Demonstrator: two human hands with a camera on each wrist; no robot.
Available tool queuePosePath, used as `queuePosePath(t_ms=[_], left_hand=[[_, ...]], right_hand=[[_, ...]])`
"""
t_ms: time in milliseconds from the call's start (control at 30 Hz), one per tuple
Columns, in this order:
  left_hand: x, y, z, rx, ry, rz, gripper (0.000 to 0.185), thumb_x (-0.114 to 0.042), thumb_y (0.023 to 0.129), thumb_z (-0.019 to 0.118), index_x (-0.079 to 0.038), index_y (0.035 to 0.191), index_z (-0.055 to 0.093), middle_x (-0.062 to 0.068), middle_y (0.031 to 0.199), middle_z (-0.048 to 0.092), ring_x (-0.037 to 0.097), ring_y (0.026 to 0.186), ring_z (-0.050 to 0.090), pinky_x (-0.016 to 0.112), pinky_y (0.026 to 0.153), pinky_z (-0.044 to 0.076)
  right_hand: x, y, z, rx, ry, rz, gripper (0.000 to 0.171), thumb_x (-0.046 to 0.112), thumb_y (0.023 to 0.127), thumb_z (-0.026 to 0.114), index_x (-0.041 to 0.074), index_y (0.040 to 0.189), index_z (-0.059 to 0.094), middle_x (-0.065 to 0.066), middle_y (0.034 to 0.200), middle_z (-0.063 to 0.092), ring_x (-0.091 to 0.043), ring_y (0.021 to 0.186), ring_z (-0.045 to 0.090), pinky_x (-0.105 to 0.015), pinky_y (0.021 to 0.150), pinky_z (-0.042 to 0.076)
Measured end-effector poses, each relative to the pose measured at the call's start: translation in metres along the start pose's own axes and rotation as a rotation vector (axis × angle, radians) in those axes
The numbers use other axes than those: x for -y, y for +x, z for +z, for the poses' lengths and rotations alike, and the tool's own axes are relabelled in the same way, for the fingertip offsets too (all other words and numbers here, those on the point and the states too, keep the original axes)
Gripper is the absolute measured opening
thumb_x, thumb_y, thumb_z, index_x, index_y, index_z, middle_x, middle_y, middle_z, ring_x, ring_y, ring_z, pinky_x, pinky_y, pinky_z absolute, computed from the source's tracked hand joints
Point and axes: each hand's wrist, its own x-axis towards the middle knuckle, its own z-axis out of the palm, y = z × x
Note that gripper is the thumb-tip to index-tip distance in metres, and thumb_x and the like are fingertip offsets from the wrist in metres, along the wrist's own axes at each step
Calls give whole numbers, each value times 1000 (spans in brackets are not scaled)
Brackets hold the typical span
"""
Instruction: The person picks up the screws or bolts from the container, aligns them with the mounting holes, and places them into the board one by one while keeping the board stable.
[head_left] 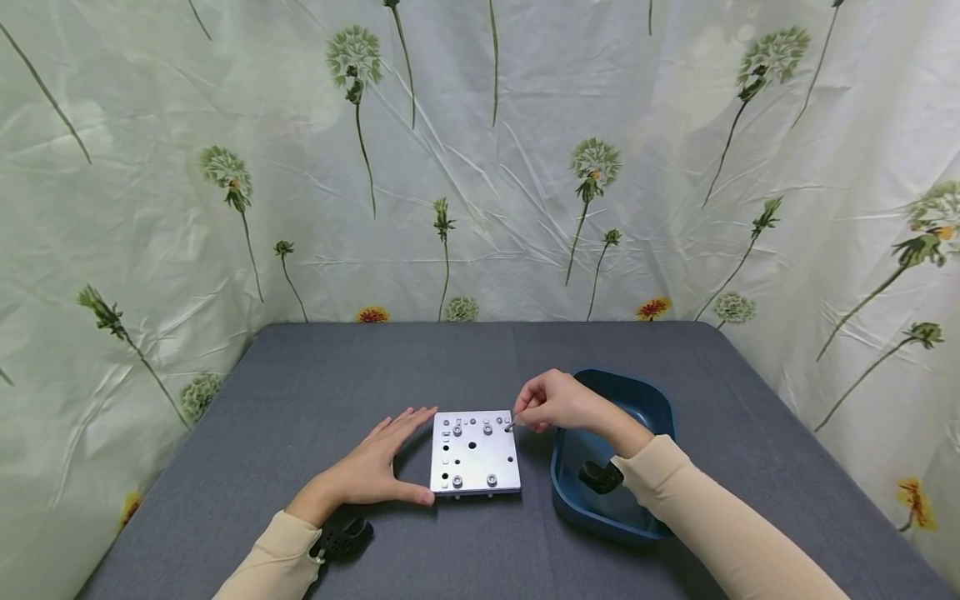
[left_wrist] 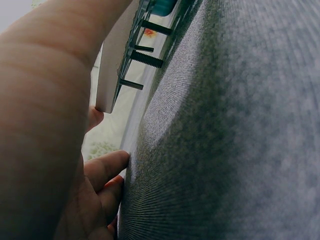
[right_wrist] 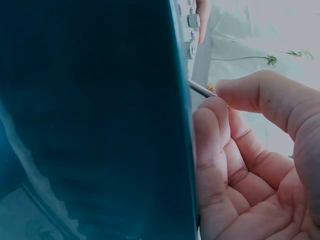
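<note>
A silvery metal plate (head_left: 480, 467) with holes and several socket-head screws (head_left: 492, 481) sits on the dark cloth. My left hand (head_left: 375, 467) is spread along its left side, thumb at the near corner, index finger at the far corner, fingers fairly straight. Threaded shanks (left_wrist: 146, 59) stick out under the plate in the left wrist view. My right hand (head_left: 553, 402) pinches a thin threaded screw (right_wrist: 202, 89) between thumb and fingertips at the plate's far right corner. The screw leans, its lower end at a hole. Fingertips hide its upper end.
A deep blue bin (head_left: 566, 500) stands right of the plate, under my right forearm; its wall fills much of the right wrist view. The grey cloth-covered table (head_left: 337, 367) meets a flowered curtain (head_left: 510, 208) behind.
</note>
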Motion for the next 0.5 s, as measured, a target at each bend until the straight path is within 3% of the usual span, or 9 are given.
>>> queuePosePath(t_ms=[233, 500], left_hand=[[0, 0, 0, 1, -1, 0, 124, -62, 74, 94, -14, 170, 32, 15, 176, 34, 47, 164, 26, 76, 130, 14], [0, 0, -1, 8, 1, -6, 124, -62, 74, 93, -15, 171, 31, 16, 176, 32, 48, 164, 25, 77, 129, 14]], right_hand=[[1, 4, 4, 6, -32, -4, 6, 12, 94, 80, 7, 93, 78, -1, 77, 73, -10, 67, 66, -32, 70, 63], [6, 4, 6, 17, -37, -41, 6, 12, 95, 78, 7, 92, 78, 0, 74, 72, -10, 63, 65, -39, 71, 64]])
